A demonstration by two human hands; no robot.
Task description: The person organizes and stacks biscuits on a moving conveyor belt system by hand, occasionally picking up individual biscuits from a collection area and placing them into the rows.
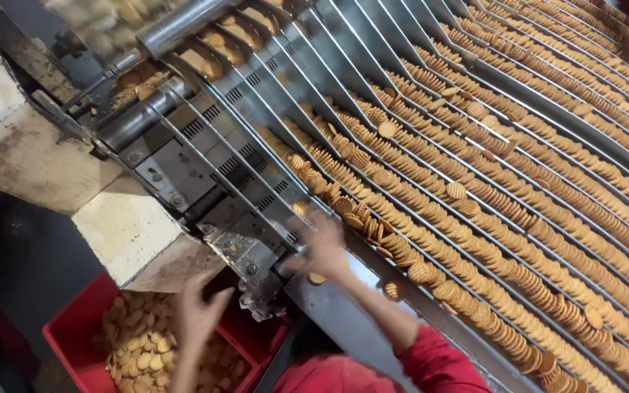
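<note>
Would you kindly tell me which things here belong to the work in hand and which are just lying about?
In use:
right hand at the biscuit rows
left hand over the red crate
metal lane guides

Lying about:
worn white block
loose biscuit on the steel edge

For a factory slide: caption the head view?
Right hand reaches into biscuit lanes; left hand hovers over red crate of biscuits.

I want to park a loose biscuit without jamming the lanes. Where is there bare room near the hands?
Bare metal ledge lies just below the right hand, between the nearest biscuit lane and the red sleeve. The upper lanes near the roller are mostly bare. The red crate under the left hand is crowded, as are all lanes rightward.
</note>
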